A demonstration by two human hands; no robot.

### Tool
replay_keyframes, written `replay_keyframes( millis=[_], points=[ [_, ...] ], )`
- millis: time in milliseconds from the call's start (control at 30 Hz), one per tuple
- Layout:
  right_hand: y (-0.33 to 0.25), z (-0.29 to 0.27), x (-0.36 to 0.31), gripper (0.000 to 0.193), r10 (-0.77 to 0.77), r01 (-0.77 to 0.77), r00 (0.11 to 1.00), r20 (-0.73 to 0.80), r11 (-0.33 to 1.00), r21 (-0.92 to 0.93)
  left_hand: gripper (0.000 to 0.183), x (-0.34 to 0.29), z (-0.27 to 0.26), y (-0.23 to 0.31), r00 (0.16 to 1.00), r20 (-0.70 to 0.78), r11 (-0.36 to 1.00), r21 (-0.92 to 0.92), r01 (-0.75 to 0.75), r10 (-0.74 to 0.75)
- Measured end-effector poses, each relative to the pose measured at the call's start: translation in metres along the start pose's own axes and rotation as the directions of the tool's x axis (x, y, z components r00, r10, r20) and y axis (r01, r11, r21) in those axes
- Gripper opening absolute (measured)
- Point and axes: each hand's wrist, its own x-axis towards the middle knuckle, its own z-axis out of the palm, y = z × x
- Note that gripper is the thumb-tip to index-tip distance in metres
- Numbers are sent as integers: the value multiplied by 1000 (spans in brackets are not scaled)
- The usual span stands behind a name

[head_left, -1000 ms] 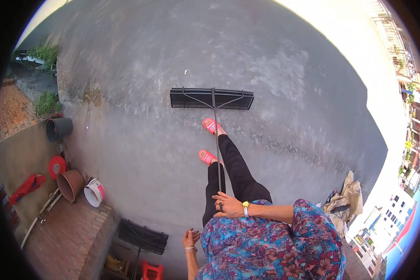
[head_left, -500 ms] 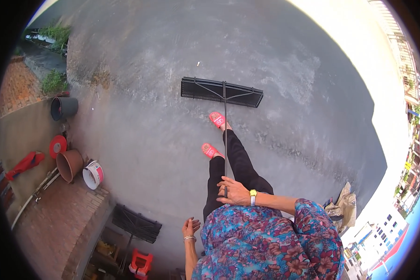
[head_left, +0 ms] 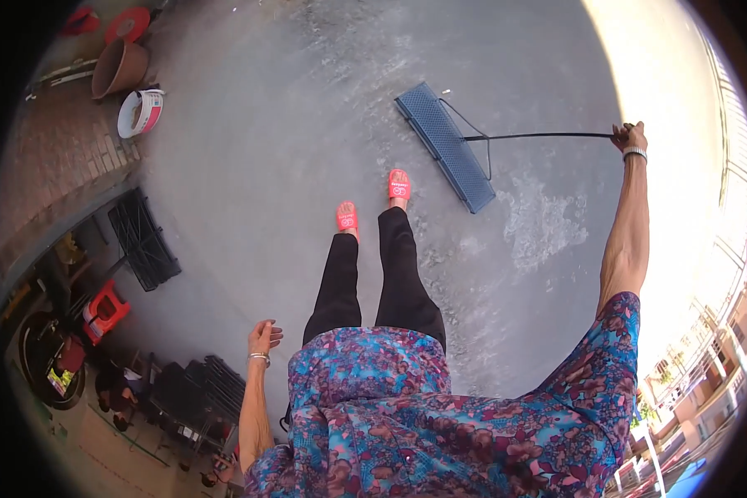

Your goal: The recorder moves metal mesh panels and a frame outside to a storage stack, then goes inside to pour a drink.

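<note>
My right arm reaches far out to the right, and my right hand (head_left: 629, 137) is closed around the end of a thin dark handle. That handle belongs to a long-handled tool with a wide rectangular, mesh-like head (head_left: 446, 148) in dark blue-grey. Two bent struts join the head to the handle. The head is tilted slantwise beyond and to the right of my feet, at or close to the grey floor (head_left: 266, 141); I cannot tell whether it touches. Low on the left hangs my left hand (head_left: 264, 336), its fingers loosely bent and apart, holding nothing.
Along the left side are a brown bucket (head_left: 120, 69), a white bucket (head_left: 141, 113) and a red round item (head_left: 127, 25). Another black rectangular tool head (head_left: 144, 239) stands near a red stool (head_left: 105, 312). Stacked dark items (head_left: 212, 386) lie lower left. Bright sunlight falls at right.
My right hand has swung from in front of my waist far out to the right with the handle. The tool's head has turned and moved right. My view has shifted.
</note>
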Motion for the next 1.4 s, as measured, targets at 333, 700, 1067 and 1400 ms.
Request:
replay_keyframes(
  millis=[333, 700, 1067, 1400],
  points=[
    [7, -19, 17, 47, -79, 83, 991, 108, 996, -30, 30, -32, 38, -66, 984, -4, 983, -20, 180, -180],
    [68, -21, -224, 45, -252, 192, 954, 165, 931, 309, 29, -74, 94, -114, 986, 29, 923, -346, 167, -167],
    [58, 25, -421, 38, -327, 162, 835, 443, 915, 370, 26, -97, 106, -212, 998, -31, 781, -624, 27, -59],
    [24, -43, -672, 44, -676, 451, 552, 489, 735, 507, 24, -114, 95, -391, 958, 208, 547, -788, 283, -197]
  ],
)
